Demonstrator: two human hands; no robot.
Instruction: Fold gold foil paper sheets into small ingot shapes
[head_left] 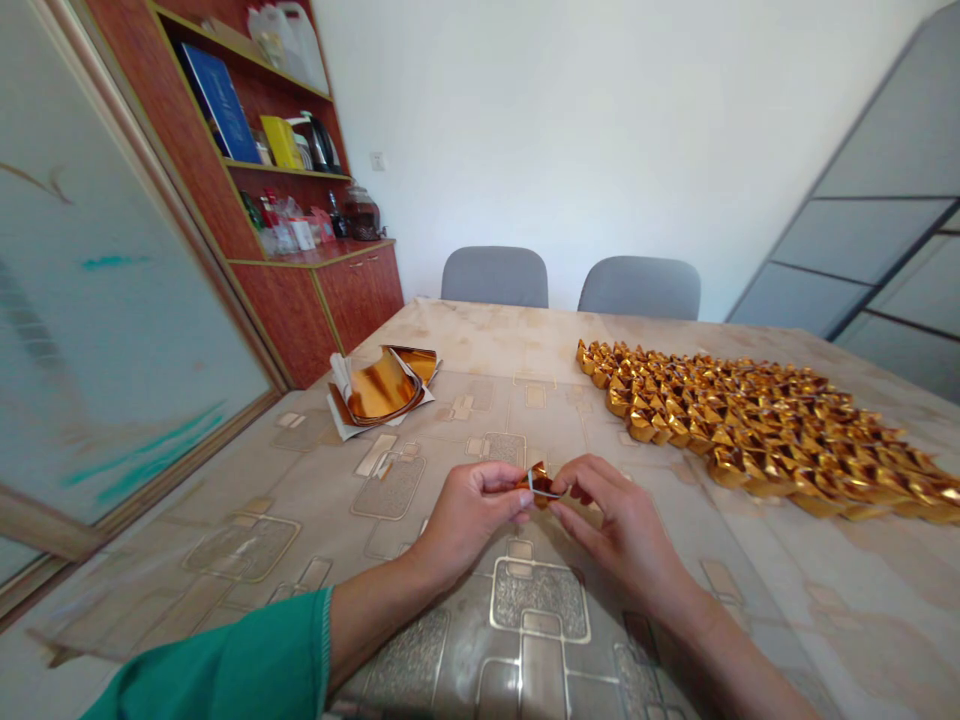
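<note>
Between my two hands, just above the near middle of the table, is a small piece of folded gold foil paper [541,482], its pale underside showing along an edge. My left hand [480,505] pinches its left end between thumb and fingers. On the right end, the thumb and index finger of my right hand [611,510] are closed. To the right, many folded gold paper ingots [739,425] stand packed in rows. A stack of loose gold foil sheets [382,388], curled and with white backs, lies at the left.
A patterned plastic cloth covers the table [450,330]. Two grey chairs [495,276] stand at its far side. A red-brown cabinet [360,295] with bottles, a kettle and a jar is at back left, beside a glass sliding door [142,330].
</note>
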